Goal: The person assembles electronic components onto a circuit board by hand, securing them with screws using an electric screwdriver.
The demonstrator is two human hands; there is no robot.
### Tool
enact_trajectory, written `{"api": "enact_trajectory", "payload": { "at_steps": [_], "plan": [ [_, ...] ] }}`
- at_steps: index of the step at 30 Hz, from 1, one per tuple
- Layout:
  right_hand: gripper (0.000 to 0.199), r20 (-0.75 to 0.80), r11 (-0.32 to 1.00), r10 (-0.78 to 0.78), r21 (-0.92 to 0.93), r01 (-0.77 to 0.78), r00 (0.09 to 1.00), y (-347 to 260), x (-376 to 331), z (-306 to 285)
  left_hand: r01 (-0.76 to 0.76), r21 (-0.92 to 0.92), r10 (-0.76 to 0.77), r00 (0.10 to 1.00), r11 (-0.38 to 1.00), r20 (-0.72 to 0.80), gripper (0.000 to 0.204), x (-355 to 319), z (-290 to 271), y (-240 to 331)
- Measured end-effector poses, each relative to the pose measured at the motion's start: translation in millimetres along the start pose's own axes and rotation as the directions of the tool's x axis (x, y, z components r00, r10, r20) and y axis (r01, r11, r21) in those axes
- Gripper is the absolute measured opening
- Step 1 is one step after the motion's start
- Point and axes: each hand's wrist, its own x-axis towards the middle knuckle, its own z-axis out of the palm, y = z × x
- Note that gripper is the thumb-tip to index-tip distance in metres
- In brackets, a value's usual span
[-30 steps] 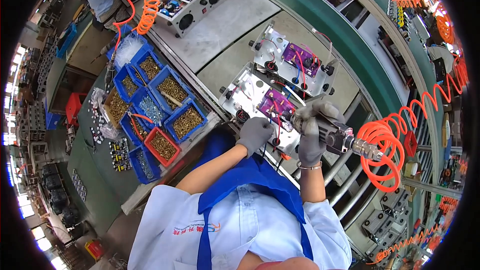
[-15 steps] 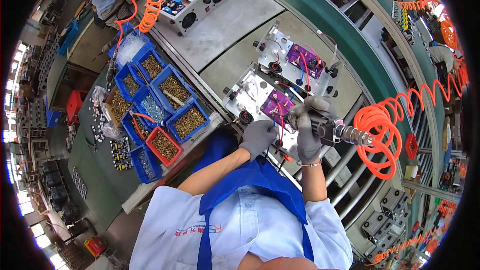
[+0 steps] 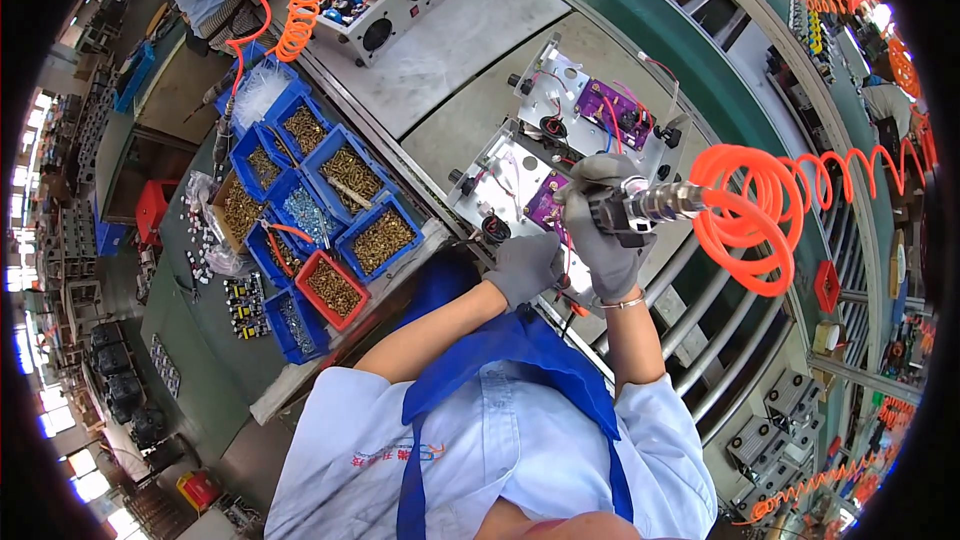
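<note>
Presently, right hand (image 3: 603, 245): we have gloved fingers wrapped around the air tool (image 3: 618, 214), closed on its body above the near chassis (image 3: 508, 168).
Left hand (image 3: 526, 270): we curl it at the near chassis's closer edge; its fingertips are hidden, so we cannot tell whether they pinch anything.
Purple board (image 3: 543, 202): on the near chassis, partly covered by our right hand.
Orange hose (image 3: 748, 208): coiled right of the near chassis.
Second chassis (image 3: 548, 88): just beyond the near chassis.
</note>
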Motion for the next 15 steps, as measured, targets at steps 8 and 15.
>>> {"api": "enact_trajectory", "payload": {
  "at_steps": [8, 15],
  "plan": [
    [0.041, 0.125, 0.979, 0.205, -0.044, -0.201, 0.971, 2.3, -14.3, -11.1, 0.004, -0.055, 0.003, 0.992, 0.998, 0.126, 0.023, 2.5, -10.2, 1.9],
    [0.040, -0.169, 0.973, -0.054, -0.232, 0.013, 0.984, 58.8, -58.5, -156.3, 0.118, 0.107, -0.124, 0.991, 0.987, 0.044, 0.020, 21.4, -9.0, 6.1]
  ]
}}
